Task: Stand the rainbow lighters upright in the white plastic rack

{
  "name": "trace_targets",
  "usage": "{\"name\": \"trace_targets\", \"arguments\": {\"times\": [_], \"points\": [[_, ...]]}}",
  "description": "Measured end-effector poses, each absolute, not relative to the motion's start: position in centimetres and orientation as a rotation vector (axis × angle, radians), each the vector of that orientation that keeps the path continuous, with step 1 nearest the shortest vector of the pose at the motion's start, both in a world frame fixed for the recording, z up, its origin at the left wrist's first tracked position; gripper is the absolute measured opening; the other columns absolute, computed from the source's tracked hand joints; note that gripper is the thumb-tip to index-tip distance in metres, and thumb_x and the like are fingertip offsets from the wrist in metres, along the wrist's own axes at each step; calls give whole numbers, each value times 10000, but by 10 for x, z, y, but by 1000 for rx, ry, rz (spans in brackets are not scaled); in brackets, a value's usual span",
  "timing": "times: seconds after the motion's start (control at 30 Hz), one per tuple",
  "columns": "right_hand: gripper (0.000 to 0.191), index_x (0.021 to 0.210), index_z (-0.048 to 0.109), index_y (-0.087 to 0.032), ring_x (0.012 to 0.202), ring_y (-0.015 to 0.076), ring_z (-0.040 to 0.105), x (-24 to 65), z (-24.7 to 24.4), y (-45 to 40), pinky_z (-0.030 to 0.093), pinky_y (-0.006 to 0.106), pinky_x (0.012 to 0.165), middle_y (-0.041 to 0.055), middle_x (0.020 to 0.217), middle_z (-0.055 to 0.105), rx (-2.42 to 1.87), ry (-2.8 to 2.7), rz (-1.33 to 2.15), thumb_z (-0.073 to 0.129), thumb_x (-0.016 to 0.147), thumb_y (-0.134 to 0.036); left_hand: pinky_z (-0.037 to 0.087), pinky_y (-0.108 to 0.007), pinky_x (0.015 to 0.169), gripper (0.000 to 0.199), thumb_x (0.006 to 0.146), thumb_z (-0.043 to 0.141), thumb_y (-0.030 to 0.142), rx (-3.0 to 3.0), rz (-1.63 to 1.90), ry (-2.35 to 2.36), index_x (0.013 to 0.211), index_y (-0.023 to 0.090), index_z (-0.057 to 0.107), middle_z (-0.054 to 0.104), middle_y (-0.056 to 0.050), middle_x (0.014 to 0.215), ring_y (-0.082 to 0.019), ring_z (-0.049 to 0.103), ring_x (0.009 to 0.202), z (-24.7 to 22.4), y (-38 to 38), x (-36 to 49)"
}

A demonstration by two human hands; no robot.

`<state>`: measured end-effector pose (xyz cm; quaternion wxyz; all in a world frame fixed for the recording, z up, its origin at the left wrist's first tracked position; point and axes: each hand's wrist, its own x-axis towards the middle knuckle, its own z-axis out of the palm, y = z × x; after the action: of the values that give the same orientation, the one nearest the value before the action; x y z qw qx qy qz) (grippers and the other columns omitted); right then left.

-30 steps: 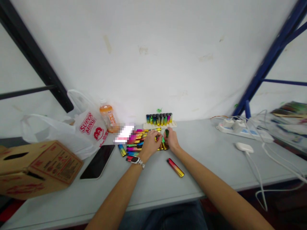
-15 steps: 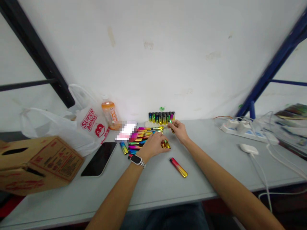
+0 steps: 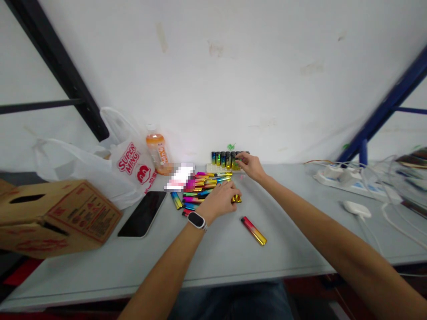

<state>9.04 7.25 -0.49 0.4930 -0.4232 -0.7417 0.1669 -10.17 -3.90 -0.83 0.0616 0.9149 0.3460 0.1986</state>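
Observation:
Shiny multicoloured lighters lie in a pile on the grey table. My left hand, with a watch on its wrist, is closed over the pile's right side around gold-ended lighters. Against the wall, several lighters stand upright in a pale holder. At the right part of that row, my right hand pinches a lighter by its upper end. A single red and gold lighter lies apart, nearer the front edge.
To the left are a cardboard box, a white plastic bag, an orange bottle and a dark phone. On the right lie a power strip, white cables and a white charger.
My right hand has moved from just in front of the row to its right part, bringing the lighter among the standing ones. The view has shifted slightly; my left hand stays at the pile.

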Motion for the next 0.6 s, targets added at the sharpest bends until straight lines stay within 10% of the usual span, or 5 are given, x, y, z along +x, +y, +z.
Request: {"name": "trace_targets", "arguments": {"times": [0.23,0.6], "points": [[240,937,689,-174,608,143,581,88,-3,78,453,271,625,9,741,675,-1005,-1778,628,658,790,-361,460,-363,899,281,717,603,34,2768,666,1021,892,232,700,587,-54,935,-242,571,968,-11,-38,-98],[348,1216,697,-201,790,195,576,97,-2,68,476,332,804,101,998,510,-1324,-2112,-119,518,941,-317,452,-369,949,257,743,628,74,2838,682,950,928,241,691,582,-48,994,-230,567,1005,-16,-31,-97]]}}
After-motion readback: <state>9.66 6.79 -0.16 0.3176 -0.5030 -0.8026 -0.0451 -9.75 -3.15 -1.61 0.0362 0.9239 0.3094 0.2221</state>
